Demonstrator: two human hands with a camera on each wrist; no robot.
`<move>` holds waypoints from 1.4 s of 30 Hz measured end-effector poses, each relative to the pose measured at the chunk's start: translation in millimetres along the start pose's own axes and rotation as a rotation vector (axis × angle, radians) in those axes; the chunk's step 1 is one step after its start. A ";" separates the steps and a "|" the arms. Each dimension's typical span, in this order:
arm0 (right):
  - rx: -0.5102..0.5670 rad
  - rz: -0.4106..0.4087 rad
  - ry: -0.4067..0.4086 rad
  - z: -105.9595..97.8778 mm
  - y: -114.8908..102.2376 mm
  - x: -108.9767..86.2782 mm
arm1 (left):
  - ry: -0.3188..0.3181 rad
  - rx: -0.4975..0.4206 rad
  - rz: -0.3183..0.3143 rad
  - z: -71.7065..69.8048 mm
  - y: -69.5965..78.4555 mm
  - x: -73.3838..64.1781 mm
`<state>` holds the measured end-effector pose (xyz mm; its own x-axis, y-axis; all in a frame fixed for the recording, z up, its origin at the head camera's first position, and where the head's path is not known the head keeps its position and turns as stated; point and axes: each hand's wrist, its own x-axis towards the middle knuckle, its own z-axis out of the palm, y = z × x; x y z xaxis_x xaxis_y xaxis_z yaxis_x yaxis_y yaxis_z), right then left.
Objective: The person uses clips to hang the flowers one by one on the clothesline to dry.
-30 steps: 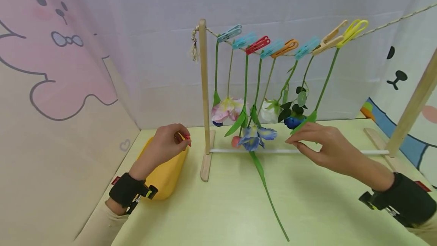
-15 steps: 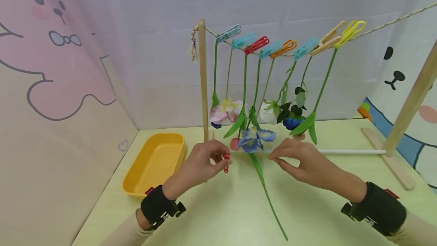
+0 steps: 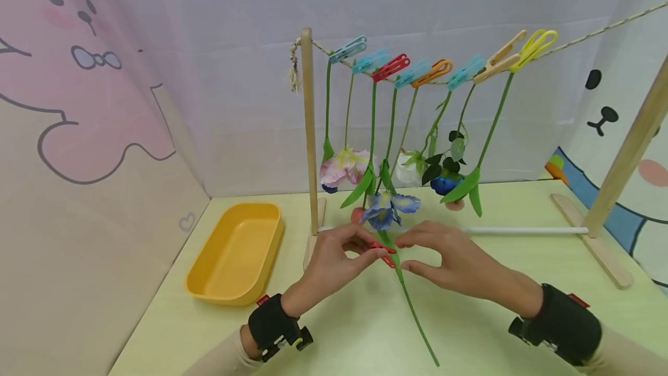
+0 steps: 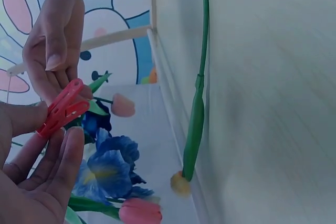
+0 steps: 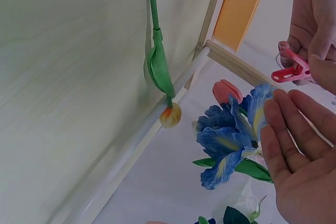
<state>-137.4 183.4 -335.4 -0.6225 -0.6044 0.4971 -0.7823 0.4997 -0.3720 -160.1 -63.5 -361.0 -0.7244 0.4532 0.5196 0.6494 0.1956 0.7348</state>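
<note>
Between thumb and fingers my left hand (image 3: 336,263) pinches a red clothespin (image 4: 62,109) by one end, its handles pointing toward the other hand. My right hand (image 3: 451,260) is just to the right of it, fingers loosely bent and holding nothing; in the right wrist view its palm (image 5: 307,182) faces up. Below both hands a tulip (image 5: 170,115) with a yellow-orange head and green stem (image 3: 417,318) lies on the table. Behind the hands a blue iris (image 3: 386,209) hangs head down from the line.
Several artificial flowers hang from a rope held by coloured clothespins (image 3: 391,67). Wooden posts (image 3: 310,132) joined by a white bar (image 3: 522,230) carry the rope. At the left sits a yellow tray (image 3: 235,254) on the pale table (image 3: 334,341).
My left hand has moved right from over the yellow tray, carrying the red clothespin. My right hand has moved left, so the two hands now nearly meet above the lying tulip.
</note>
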 end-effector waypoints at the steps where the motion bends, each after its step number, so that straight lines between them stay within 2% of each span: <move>1: 0.000 0.008 -0.001 1.4 0.3 -0.6 | 0.009 -0.018 -0.003 1.8 1.4 -0.1; 7: -0.006 0.036 0.003 9.2 5.0 -2.9 | 0.053 -0.123 0.032 9.6 15.1 -0.1; 14: -0.027 0.063 0.030 12.2 11.3 -4.6 | 0.061 -0.226 0.049 25.8 -10.9 -3.3; 17: -0.039 0.063 0.028 10.6 12.4 -6.2 | 0.063 -0.237 0.054 29.7 -13.4 -4.3; 19: -0.055 0.065 0.031 8.5 13.6 -7.8 | 0.057 -0.212 0.059 31.0 -14.7 -4.8; 22: -0.086 0.078 0.032 3.5 16.0 -10.0 | 0.026 -0.117 0.058 31.7 -20.2 -6.6; 24: -0.110 0.087 0.036 -0.3 18.7 -11.8 | -0.014 -0.001 0.053 31.4 -25.7 -7.6; 27: -0.143 0.091 0.050 -5.8 23.7 -15.5 | -0.109 0.196 0.050 31.3 -33.7 -6.9; 31: -0.178 0.080 0.085 -11.5 32.1 -20.3 | -0.259 0.440 0.096 34.0 -41.4 -0.4; 35: -0.194 0.068 0.100 -15.5 38.4 -21.8 | -0.382 0.605 0.210 38.9 -46.2 5.2; 39: -0.202 0.076 0.109 -18.8 42.6 -24.0 | -0.505 0.759 0.396 48.9 -52.9 8.4; 42: -0.211 0.087 0.105 -20.0 45.6 -25.9 | -0.580 0.858 0.493 56.0 -57.4 8.2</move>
<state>-156.5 234.2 -349.5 -0.6728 -0.4914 0.5530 -0.6968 0.6720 -0.2506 -190.4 -22.3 -423.4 -0.2765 0.9341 0.2258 0.9380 0.3134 -0.1479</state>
